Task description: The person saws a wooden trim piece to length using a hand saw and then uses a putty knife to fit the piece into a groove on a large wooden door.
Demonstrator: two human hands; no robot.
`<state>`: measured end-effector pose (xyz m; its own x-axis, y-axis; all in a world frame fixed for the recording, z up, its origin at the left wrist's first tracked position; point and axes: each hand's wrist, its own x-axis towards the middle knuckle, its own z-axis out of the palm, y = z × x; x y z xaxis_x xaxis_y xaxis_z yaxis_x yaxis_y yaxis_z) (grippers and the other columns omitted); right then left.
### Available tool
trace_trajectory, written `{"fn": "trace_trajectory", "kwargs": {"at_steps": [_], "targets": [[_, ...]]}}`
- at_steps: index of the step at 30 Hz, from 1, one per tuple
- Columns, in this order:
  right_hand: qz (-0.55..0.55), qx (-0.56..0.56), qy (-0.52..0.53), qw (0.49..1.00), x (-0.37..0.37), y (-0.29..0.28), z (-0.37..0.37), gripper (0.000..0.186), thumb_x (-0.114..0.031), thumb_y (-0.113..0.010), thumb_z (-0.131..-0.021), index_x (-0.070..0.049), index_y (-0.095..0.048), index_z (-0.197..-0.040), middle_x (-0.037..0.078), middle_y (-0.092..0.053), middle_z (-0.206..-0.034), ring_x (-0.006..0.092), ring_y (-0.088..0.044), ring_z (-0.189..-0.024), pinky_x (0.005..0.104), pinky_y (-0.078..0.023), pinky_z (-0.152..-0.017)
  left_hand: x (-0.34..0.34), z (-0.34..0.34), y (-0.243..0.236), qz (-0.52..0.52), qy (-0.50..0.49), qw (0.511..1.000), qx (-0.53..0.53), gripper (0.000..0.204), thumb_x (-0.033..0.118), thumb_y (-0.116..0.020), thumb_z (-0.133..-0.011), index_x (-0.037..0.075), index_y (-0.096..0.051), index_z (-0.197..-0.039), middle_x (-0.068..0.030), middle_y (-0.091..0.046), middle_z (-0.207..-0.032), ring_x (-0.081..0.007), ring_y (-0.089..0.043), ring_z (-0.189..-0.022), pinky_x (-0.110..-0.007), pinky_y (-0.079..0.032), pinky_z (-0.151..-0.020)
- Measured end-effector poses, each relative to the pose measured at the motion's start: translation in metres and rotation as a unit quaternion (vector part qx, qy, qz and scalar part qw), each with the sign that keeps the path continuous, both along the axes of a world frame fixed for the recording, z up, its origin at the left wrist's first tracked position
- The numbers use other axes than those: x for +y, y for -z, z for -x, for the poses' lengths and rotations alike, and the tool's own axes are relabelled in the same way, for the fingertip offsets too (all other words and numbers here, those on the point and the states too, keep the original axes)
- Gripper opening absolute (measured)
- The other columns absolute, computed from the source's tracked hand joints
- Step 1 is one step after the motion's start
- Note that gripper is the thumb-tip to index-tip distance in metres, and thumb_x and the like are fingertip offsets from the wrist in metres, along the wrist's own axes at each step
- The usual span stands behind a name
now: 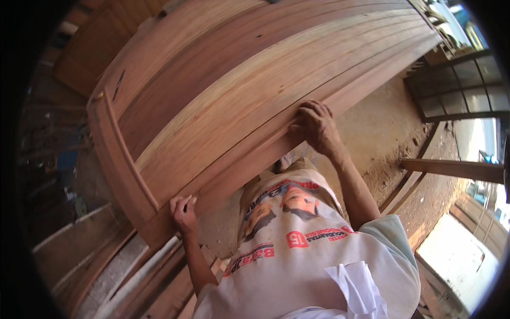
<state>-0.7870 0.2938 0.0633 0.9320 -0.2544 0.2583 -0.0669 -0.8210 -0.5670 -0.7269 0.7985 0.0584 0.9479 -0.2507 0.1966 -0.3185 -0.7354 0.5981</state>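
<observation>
A large reddish-brown wooden door (234, 101) made of planks within a frame lies slantwise before me. Its near long rail (249, 165) runs from the lower left to the upper right. Close to the left corner, my left hand (184, 212) is closed on that rail with its fingers curled over the top. Farther right along the same rail, my right hand (317, 125) grips the edge, fingers bent over the wood and thumb side toward the left. The undersides of both grips are hidden. A thin dark mark or slim object (118, 84) shows near the far left corner.
Wood shavings litter the floor (377, 135) at the right. A framed glass-paned panel (459, 87) leans there, near a wooden bar (457, 169). Planks (154, 284) lie at the lower left. Another wooden panel (101, 42) stands behind at the upper left.
</observation>
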Motion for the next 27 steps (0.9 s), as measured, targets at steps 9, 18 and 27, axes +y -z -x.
{"fn": "trace_trajectory", "kwargs": {"at_steps": [9,18,27], "targets": [[0.004,0.011,0.014,1.000,0.001,0.009,-0.004,0.048,-0.030,-0.087,-0.085,0.001,-0.073,-0.119,0.016,-0.069,-0.134,0.0364,-0.061,-0.129,0.0461,-0.046,-0.112,0.005,-0.012,-0.014,0.052,0.039,0.996,0.058,0.013,0.012,-0.078,-0.095,0.000,-0.077,-0.100,-0.0126,-0.068,-0.099,-0.0291,-0.068,-0.092,-0.039,-0.055,-0.079],[-0.005,0.050,0.027,0.998,-0.004,0.009,0.018,0.044,-0.020,-0.085,-0.087,-0.002,-0.071,-0.125,0.016,-0.068,-0.137,0.0349,-0.060,-0.134,0.0447,-0.047,-0.113,-0.001,0.008,-0.021,0.056,0.036,0.997,0.046,0.022,0.006,-0.085,-0.084,0.003,-0.073,-0.102,-0.0110,-0.068,-0.102,-0.0304,-0.067,-0.100,-0.041,-0.056,-0.084],[0.018,0.018,0.040,0.999,-0.004,0.023,0.027,0.041,-0.012,-0.084,-0.087,-0.005,-0.071,-0.125,0.014,-0.069,-0.137,0.0336,-0.059,-0.136,0.0444,-0.047,-0.115,0.009,0.008,-0.004,0.053,0.079,0.995,-0.033,0.028,0.008,-0.088,-0.079,0.007,-0.072,-0.102,-0.0092,-0.068,-0.098,-0.0312,-0.066,-0.093,-0.043,-0.053,-0.081]]}}
